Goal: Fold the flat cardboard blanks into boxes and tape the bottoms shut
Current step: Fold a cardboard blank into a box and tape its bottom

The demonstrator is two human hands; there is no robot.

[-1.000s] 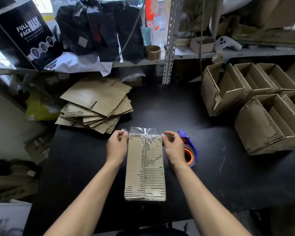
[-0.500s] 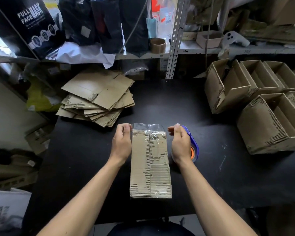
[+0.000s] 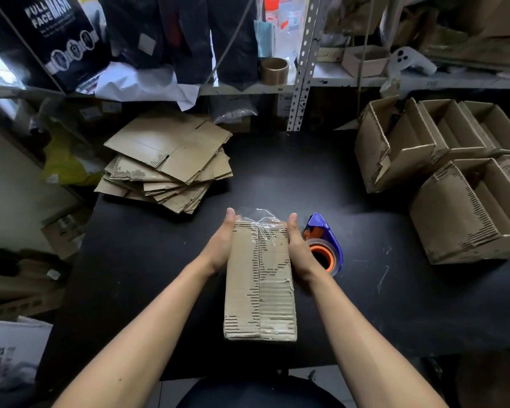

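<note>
Hands flank a folded box (image 3: 259, 284) at mid-desk: our left hand (image 3: 221, 245) and right hand (image 3: 299, 248) press flat-fingered against its sides, each grip wide, clear tape (image 3: 258, 216) overhanging the far seam. Finished boxes (image 3: 460, 184) sit right, flat blanks (image 3: 168, 163) wait left, tape dispenser (image 3: 326, 244) just beside. We judge work well underway.

- One taped box (image 3: 259, 284) lying bottom-up on the counter (image 3: 159, 260);
- two hands pressing its sides: left hand (image 3: 220, 245), right hand (image 3: 299, 248);
- one stack of flat blanks (image 3: 168, 163) sitting at the back left, its sheets too overlapped to count;
- at least five folded boxes (image 3: 465, 178) crowding the right;
- one tape dispenser (image 3: 326, 245) resting beside the right hand;
- one brown tape roll (image 3: 274, 70) standing on the shelf (image 3: 336, 81).
</note>
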